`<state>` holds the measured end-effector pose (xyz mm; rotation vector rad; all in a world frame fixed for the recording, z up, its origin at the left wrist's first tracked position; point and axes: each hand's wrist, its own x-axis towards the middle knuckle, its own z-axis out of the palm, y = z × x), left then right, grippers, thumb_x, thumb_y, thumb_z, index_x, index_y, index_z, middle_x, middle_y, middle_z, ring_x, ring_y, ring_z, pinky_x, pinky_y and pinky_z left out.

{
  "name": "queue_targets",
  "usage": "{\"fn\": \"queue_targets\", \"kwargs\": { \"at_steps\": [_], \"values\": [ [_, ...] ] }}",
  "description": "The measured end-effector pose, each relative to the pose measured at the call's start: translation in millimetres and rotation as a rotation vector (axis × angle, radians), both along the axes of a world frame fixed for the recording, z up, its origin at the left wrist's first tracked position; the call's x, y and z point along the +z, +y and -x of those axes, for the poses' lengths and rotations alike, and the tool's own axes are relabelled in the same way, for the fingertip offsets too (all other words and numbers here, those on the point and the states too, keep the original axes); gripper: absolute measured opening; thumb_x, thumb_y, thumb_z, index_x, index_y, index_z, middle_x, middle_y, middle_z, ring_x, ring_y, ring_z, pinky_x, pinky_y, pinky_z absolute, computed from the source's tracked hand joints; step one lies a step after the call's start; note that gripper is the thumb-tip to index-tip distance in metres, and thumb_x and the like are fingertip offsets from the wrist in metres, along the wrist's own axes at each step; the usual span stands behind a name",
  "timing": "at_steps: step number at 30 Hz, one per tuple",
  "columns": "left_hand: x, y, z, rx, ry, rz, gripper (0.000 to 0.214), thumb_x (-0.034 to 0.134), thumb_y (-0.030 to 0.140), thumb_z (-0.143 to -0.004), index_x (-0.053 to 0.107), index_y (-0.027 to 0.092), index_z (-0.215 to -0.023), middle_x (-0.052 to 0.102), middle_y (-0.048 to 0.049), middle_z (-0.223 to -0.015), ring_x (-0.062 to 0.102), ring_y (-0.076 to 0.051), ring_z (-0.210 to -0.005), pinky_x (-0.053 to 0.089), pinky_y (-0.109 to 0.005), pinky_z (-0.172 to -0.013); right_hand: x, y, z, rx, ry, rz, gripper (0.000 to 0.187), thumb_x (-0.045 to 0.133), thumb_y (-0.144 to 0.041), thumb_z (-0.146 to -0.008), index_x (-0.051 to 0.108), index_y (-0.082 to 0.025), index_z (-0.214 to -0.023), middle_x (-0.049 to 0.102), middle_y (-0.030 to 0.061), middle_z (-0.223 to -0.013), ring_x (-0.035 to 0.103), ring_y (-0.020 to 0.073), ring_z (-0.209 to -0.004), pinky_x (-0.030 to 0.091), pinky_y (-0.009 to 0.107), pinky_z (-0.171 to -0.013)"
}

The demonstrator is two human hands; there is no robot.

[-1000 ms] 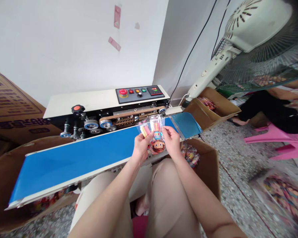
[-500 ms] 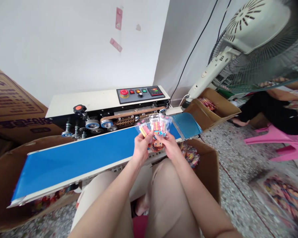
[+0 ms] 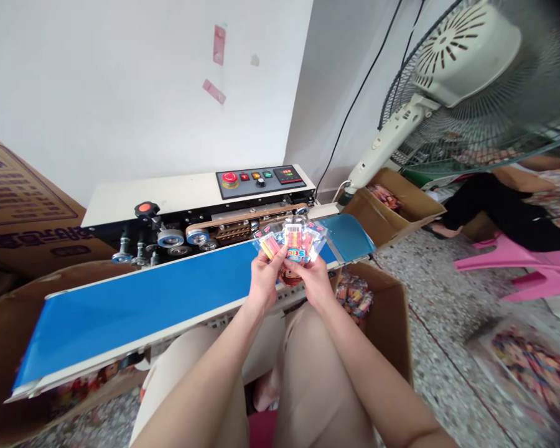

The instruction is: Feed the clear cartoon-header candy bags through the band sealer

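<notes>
Both my hands grip a fan of small clear plastic packets (image 3: 295, 239) with coloured sticks inside and printed fronts. My left hand (image 3: 264, 277) pinches the left side of the fan, thumb on top. From the right, my right hand (image 3: 318, 280) closes on the lower right part. The packets are held over the near edge of the blue conveyor belt (image 3: 168, 298) of a band sealing machine (image 3: 158, 186). How many packets overlap is hard to tell.
A carton of packets (image 3: 404, 311) stands below the belt's right end, another carton (image 3: 392, 218) behind it. A fan (image 3: 448, 74) looms at upper right. Further right are a pink stool (image 3: 522, 264), a seated person (image 3: 485, 199) and a bag of packets (image 3: 532, 367).
The packets are spread a little wider between my hands, with the right side fanned further out. The whole view has shifted slightly.
</notes>
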<state>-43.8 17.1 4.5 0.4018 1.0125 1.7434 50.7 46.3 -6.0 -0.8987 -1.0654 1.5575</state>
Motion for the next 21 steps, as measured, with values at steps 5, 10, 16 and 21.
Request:
{"fn": "queue_targets", "kwargs": {
  "at_steps": [5, 10, 16, 21],
  "values": [
    [0.2, 1.5, -2.7, -0.075, 0.0, 0.016, 0.038, 0.081, 0.042, -0.062, 0.07, 0.015, -0.086, 0.068, -0.0034, -0.077, 0.062, -0.014, -0.066, 0.049, -0.027, -0.065, 1.2, -1.2, -1.3, -0.08, 0.053, 0.054, 0.038, 0.083, -0.022, -0.056, 0.067, -0.017, -0.091, 0.073, 0.0017, -0.087, 0.068, 0.0179, -0.077, 0.055, 0.032, -0.077],
    [-2.7, 0.3, 3.2, -0.149, 0.124, 0.094, 0.055, 0.079, 0.042, -0.065, 0.063, 0.02, -0.113, 0.063, -0.0017, -0.083, 0.061, -0.014, -0.071, 0.05, -0.025, -0.061, -8.7, 32.3, -29.1, -0.339, 0.054, 0.076, 0.04, 0.083, -0.023, -0.055, 0.064, -0.016, -0.089, 0.073, 0.0018, -0.08, 0.068, 0.0163, -0.064, 0.058, 0.031, -0.063],
    [-1.9, -2.0, 6.4, -0.225, 0.2, 0.11, 0.049, 0.075, 0.045, -0.07, 0.063, 0.018, -0.11, 0.061, -0.0041, -0.089, 0.061, -0.014, -0.071, 0.05, -0.026, -0.061, -23.4, 100.3, -65.7, -0.601, -0.151, 0.067, 0.039, 0.082, -0.015, -0.044, 0.063, -0.016, -0.077, 0.067, -0.0035, -0.061, 0.06, 0.0121, -0.047, 0.052, 0.024, -0.044],
    [0.7, -1.8, 5.9, -0.258, 0.191, 0.115, 0.046, 0.076, 0.043, -0.069, 0.064, 0.017, -0.104, 0.061, -0.004, -0.087, 0.06, -0.013, -0.069, 0.05, -0.025, -0.06, -23.8, 124.9, -66.3, -0.537, -0.264, 0.112, 0.037, 0.079, -0.01, -0.041, 0.063, -0.015, -0.073, 0.067, -0.0034, -0.059, 0.062, 0.0128, -0.047, 0.051, 0.022, -0.044]
  ]
}}
